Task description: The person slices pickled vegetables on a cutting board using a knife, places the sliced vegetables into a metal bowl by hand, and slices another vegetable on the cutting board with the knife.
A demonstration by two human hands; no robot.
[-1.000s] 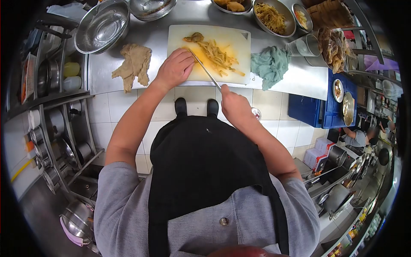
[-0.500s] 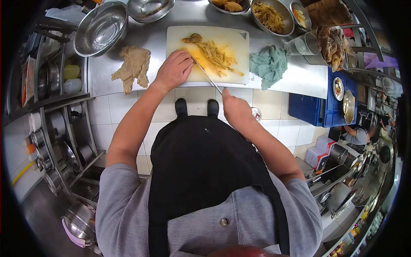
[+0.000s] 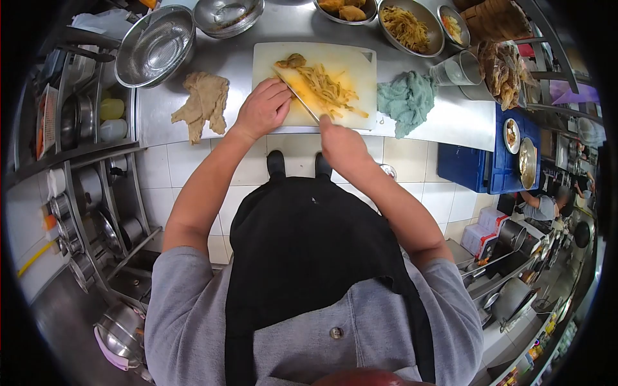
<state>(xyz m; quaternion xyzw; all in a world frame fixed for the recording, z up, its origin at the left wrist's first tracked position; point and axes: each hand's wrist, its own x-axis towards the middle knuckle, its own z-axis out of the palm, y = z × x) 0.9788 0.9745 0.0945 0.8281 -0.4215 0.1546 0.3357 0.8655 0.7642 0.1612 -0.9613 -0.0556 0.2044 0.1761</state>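
My right hand [image 3: 344, 147] is wrapped round the handle of a knife [image 3: 301, 98], whose blade slants up and left across the white cutting board [image 3: 265, 56]. My left hand [image 3: 264, 108] rests at the board's left front with its fingers curled beside the blade; whatever lies under them is hidden. Right of the blade is a loose pile of yellow-brown vegetable strips [image 3: 328, 87]. A darker, knobbly piece of the vegetable [image 3: 293, 60] lies behind the blade's far end.
A tan cloth [image 3: 203, 103] lies left of the board, a green cloth [image 3: 407, 103] right. Along the back stand a metal colander [image 3: 158, 48], a bowl of strips [image 3: 412, 27] and other bowls. A blue crate [image 3: 460, 167] is at the right; a person [image 3: 541, 206] is farther off.
My right hand has moved forward and slightly left, pushing the knife farther over the board. My left hand stays in nearly the same place on the board.
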